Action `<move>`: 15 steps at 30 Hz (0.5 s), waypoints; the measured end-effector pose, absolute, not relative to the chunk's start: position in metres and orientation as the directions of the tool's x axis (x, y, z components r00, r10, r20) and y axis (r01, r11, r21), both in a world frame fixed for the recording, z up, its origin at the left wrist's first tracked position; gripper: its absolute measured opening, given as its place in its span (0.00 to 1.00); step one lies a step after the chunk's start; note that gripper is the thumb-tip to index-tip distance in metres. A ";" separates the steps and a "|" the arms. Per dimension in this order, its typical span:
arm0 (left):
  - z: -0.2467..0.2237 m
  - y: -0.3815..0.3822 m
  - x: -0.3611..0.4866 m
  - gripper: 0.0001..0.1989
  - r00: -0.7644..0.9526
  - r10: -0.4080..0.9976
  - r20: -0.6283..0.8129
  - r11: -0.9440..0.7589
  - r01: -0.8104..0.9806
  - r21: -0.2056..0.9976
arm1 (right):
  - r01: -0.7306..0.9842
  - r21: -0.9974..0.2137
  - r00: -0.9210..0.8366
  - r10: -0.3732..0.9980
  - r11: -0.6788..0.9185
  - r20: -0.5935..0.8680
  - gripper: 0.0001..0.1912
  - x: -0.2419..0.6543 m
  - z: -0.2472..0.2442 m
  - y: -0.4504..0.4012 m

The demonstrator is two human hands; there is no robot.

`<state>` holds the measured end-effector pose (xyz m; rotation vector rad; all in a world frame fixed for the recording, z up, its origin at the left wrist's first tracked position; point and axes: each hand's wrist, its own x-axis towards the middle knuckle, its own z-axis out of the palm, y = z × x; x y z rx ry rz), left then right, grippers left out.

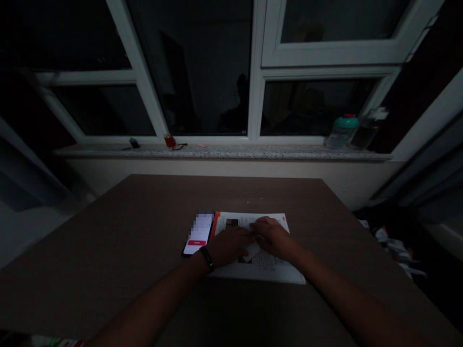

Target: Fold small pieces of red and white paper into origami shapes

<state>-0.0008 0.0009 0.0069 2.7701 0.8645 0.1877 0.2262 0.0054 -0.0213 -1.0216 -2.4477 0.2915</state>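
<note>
A printed booklet (267,274) with an orange strip along its left side lies flat on the brown table. Above its middle is a small pale piece of paper (252,251), partly covered by my fingers. My left hand (230,245), with a dark band on the wrist, reaches in from the left, its fingers closed at the paper. From the right, my right hand (273,236) meets it with bent fingers closed on the paper's other side. The fingertips of both hands almost touch. Dim light hides the exact finger contact.
A phone (198,233) with a lit screen lies left of the booklet. Beyond the table (152,202), the stone windowsill (224,152) carries a small red jar (169,140), a dark little bottle (134,142) and a teal-lidded bottle (343,130). Clutter (396,250) sits past the right edge.
</note>
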 end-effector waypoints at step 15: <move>0.013 -0.009 0.003 0.15 0.803 0.594 0.045 -0.797 0.580 0.166 | 0.644 -0.388 -0.570 0.752 0.660 0.332 0.23 0.224 -0.025 0.007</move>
